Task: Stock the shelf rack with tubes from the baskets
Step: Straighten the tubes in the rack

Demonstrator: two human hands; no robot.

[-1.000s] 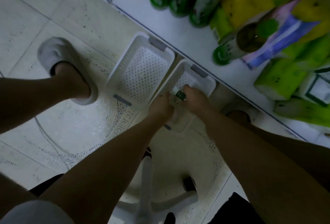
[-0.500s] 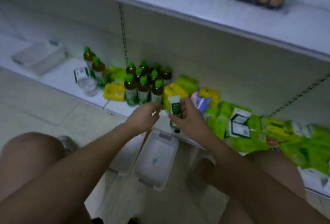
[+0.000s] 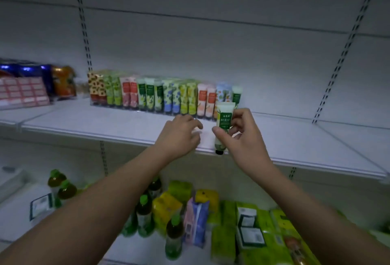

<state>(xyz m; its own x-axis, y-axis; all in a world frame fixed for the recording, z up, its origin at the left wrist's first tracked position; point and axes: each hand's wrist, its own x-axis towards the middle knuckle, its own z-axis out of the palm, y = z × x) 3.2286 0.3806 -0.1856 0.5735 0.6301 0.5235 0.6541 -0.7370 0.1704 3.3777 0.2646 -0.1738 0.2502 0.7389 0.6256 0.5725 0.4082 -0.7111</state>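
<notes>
1. A white squeeze tube with a green label and a black cap (image 3: 224, 124) is held upright, cap downward, by the right hand (image 3: 245, 138).
2. The tube is pinched at its lower half: the thumb (image 3: 219, 132) is pressed against the left of the label, and the curled fingers (image 3: 239, 118) are wrapped round its right edge and back.
3. The flat crimped end of the tube is seen above the grip, and the black cap below it, level with the front lip of the white metal shelf (image 3: 126, 125).
4. The held tube is raised in front of the right end of a row of coloured standing tubes (image 3: 164, 96), just before a matching green-labelled one at the end of that row.
5. The row is kept in a clear plastic rack (image 3: 118, 106) at the back of the shelf.
6. The left hand (image 3: 179, 136) is held over the shelf just left of the tube, fingers loosely bent and spread, with nothing in it and apart from the tube.
7. On the lower shelf, green-capped brown bottles (image 3: 144, 214) and yellow-green soft packs (image 3: 223, 241) are stored.
8. Red and blue packets (image 3: 23, 90) are seen at the far left of the upper shelf.
</notes>
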